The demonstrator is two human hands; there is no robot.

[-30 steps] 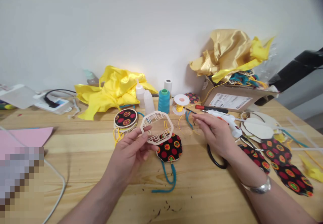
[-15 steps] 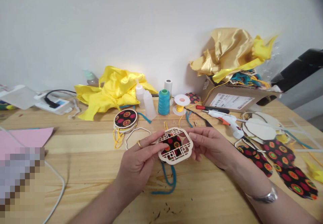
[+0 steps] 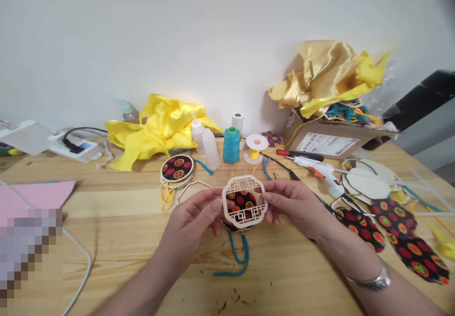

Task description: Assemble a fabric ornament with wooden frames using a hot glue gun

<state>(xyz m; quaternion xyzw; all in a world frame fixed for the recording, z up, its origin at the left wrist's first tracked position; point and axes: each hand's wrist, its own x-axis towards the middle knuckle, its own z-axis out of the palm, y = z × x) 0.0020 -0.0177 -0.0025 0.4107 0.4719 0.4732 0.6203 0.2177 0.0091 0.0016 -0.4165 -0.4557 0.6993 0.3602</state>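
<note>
A pale wooden lattice frame (image 3: 245,223) with scalloped edges is held up between both my hands. My left hand (image 3: 201,216) pinches its left side, and my right hand (image 3: 289,204) grips the right side between thumb and fingers. Behind the frame's openings shows a dark piece of patterned fabric (image 3: 241,199) with red and orange circles; whether it touches the frame I cannot tell. A blue cord (image 3: 245,254) trails below it on the table. To the left lies a round fabric-covered disc (image 3: 177,168) with a yellow cord, beside a thin wooden outline ring (image 3: 183,192).
Behind my hands stand white squeeze bottles (image 3: 210,150), a blue thread cone (image 3: 231,146) and a yellow thread spool (image 3: 256,145). A glue gun (image 3: 318,171), patterned fabric pieces (image 3: 417,254) and a cardboard box (image 3: 302,140) lie right. Yellow satin (image 3: 152,126) is back left.
The lattice frame has turned more upright and risen slightly, now facing me squarely. My left fingers have shifted from across its front to its left edge.
</note>
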